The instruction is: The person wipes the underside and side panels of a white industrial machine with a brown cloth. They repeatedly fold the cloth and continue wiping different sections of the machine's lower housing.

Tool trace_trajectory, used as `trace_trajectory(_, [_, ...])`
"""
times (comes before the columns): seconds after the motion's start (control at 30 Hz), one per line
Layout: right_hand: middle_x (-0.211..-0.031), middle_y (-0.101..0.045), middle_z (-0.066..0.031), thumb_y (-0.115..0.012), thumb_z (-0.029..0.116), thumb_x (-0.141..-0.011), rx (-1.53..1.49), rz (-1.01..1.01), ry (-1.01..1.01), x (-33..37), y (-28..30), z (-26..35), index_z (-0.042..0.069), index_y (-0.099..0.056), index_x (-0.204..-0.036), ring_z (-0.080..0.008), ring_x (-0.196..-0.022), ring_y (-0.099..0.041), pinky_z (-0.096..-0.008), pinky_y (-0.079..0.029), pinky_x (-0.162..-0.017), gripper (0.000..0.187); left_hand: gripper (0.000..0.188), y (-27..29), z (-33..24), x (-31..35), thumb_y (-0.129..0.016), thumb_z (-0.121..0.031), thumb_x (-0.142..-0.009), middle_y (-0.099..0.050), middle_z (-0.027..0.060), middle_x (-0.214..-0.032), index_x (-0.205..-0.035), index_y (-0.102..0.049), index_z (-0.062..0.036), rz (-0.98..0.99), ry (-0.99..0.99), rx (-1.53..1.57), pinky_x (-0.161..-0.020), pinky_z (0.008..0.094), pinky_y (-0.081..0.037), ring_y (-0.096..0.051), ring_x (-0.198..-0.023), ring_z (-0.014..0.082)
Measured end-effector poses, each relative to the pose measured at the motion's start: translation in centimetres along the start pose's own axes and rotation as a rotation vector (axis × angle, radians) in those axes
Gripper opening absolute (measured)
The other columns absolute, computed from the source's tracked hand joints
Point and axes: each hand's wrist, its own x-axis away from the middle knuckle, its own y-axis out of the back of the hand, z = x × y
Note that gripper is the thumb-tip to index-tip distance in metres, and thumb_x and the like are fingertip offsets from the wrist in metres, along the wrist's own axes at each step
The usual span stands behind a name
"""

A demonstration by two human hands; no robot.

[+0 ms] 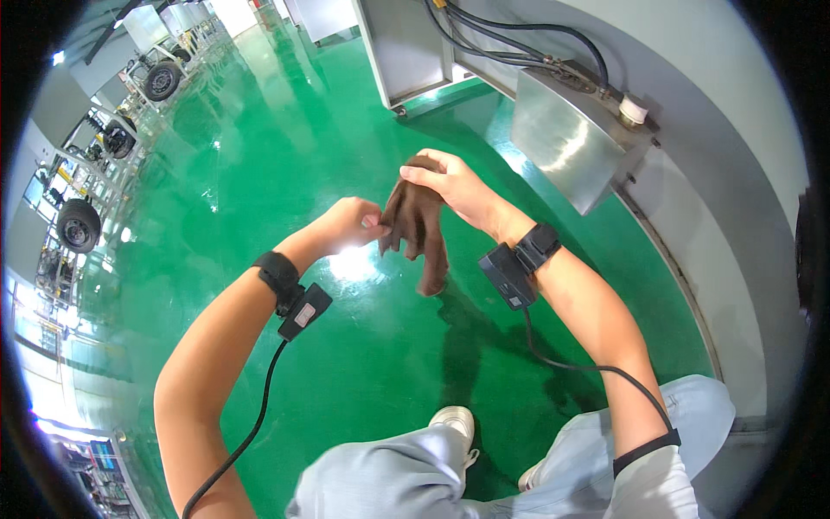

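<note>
Glove (418,227), brown and limp, is hanging in the air between my hands, above the green floor (285,156). I am pinching its top edge with my right hand (451,183), fingers closed over the cuff, while my left hand (347,223) is nipping its left side between fingertips. Keeping both pinches firm and pulling gently apart seems best for opening it. A steel box (571,130) is standing far right.
</note>
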Motion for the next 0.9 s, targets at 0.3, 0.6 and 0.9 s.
trace_trajectory(0.3, [-0.085, -0.063, 0.0007, -0.068, 0.014, -0.083, 0.12, 0.249, -0.106, 3.6, 0.4, -3.7, 0.005, -0.06, -0.094, -0.0065, -0.081, -0.057, -0.0232, -0.047, -0.075, 0.017, 0.009, -3.3, 2.8, 8.0, -0.052, -0.015, -0.088, -0.051, -0.0041, -0.075, -0.084, -0.049, -0.0083, 0.025, 0.234, 0.83, -0.065, 0.025, -0.045, -0.052, -0.074, 0.0078])
trace_trajectory(0.6, [-0.073, -0.058, 0.0023, -0.059, 0.027, -0.09, 0.522, -0.008, -0.081, -1.1, 2.5, -7.8, 0.002, -0.063, -0.082, -0.0058, -0.071, -0.048, -0.0253, -0.042, -0.068, 0.027, 0.016, -3.5, 9.3, 4.4, -0.061, -0.02, -0.09, -0.055, -0.0032, -0.077, -0.089, -0.053, -0.006, -0.253, 0.206, 0.608, -0.06, 0.0233, -0.042, -0.051, -0.07, 0.0063])
trace_trajectory(0.9, [-0.078, -0.061, -0.0049, -0.07, 0.036, -0.081, 0.596, 0.181, 0.001, -1.2, -0.8, 0.7, 0.0, -0.058, -0.082, -0.0133, -0.075, -0.055, -0.03, -0.044, -0.07, 0.037, 0.016, 3.0, 5.1, 9.8, -0.061, -0.015, -0.089, -0.058, -0.0016, -0.084, -0.099, -0.058, -0.0024, -0.291, 0.009, 0.374, -0.068, 0.0241, -0.045, -0.053, -0.077, 0.0071])
